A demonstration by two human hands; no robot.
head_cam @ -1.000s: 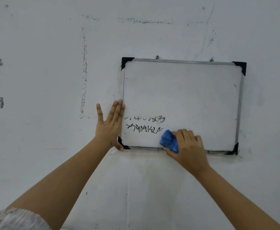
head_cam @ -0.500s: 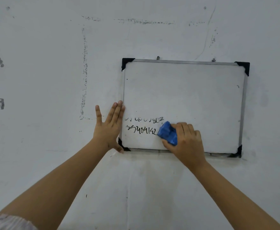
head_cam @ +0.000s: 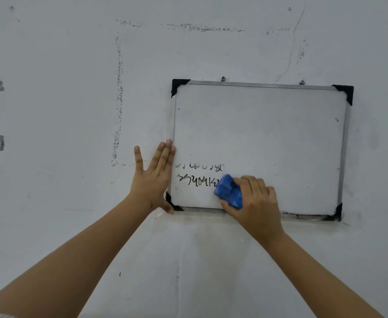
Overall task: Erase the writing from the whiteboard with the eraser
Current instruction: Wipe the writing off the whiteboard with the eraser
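Note:
A small whiteboard with a metal frame and black corners hangs on the wall. Two lines of black writing sit in its lower left part; the upper line is half smeared. My right hand presses a blue eraser against the board at the right end of the lower line, near the bottom edge. Flat and with fingers spread, my left hand rests on the wall and the board's left frame, its thumb by the lower left corner.
The grey-white wall around the board carries dark scuffs, old tape marks in a rectangle outline and a thin crack at the upper right. Two small hooks hold the board's top edge.
My right hand has slid the eraser leftward over the ends of both lines, so the writing is shorter on the right. My left hand has kept its place.

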